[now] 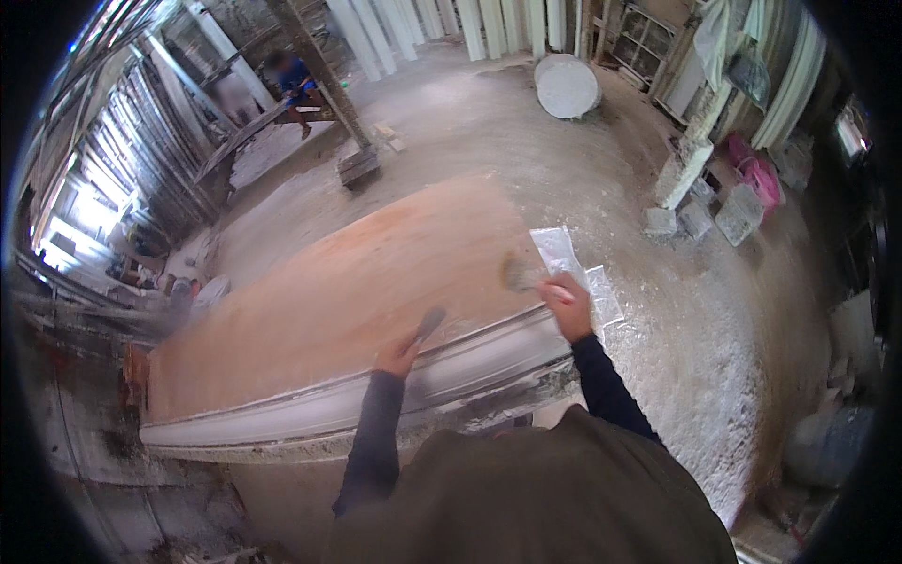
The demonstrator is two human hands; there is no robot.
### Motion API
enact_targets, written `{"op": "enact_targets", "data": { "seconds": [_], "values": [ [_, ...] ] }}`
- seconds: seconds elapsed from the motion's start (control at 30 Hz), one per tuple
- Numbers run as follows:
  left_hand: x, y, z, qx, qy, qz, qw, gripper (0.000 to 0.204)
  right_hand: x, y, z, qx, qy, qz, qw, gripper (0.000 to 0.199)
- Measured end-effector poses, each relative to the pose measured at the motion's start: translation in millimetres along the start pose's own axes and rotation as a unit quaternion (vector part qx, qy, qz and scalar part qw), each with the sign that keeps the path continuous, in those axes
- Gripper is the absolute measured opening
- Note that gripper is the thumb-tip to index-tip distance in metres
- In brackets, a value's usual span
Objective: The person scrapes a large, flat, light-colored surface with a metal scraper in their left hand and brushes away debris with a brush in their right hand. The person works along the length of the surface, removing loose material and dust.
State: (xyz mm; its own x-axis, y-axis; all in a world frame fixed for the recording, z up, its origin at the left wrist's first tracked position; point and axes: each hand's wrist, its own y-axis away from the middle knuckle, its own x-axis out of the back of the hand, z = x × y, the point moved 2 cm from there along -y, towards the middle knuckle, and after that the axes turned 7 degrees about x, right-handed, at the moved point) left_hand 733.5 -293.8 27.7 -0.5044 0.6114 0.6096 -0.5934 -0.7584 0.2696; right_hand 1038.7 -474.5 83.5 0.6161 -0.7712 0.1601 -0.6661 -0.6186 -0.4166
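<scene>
R grip clasps 1 brush; L grip clasps 1 scraper, over 1 orange board.

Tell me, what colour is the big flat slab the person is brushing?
Reddish-orange slab, with a pale grey moulded edge; head view.

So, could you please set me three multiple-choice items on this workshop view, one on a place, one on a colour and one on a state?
1. Where is the brush?
A. At the board's right end
B. On the floor by the round slab
C. Leaning on the far post

2. What colour is the long board?
A. Blue
B. Reddish brown
C. Green

3. What is the left hand doing?
A. Hanging empty
B. Gripping a grey flat tool
C. Resting on the round slab

Answers: 1 A, the right hand holds the brush over the board's right end. 2 B, its top is reddish brown above a pale moulded edge. 3 B, the fingers close round the tool at the board's near edge.
</scene>
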Motion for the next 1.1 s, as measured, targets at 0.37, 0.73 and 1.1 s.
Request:
{"op": "enact_targets", "data": {
  "seconds": [0.37,0.73,1.1],
  "values": [
    [38.7,72.6,-60.5,0.093,0.114,0.125,0.981,0.038,20.0,-102.5,136.1,-0.113,0.082,-0.115,0.984,0.006],
    [24.9,17.1,-32.9,0.024,0.021,0.054,0.998,0.037,-125.3,-3.3,35.4,-0.058,-0.049,-0.239,0.968,0.015],
    [62.7,7.7,-65.5,0.032,-0.086,-0.044,0.995,0.036,-20.2,-81.3,13.3,0.039,0.439,-0.176,0.880,0.014]
  ]
}}
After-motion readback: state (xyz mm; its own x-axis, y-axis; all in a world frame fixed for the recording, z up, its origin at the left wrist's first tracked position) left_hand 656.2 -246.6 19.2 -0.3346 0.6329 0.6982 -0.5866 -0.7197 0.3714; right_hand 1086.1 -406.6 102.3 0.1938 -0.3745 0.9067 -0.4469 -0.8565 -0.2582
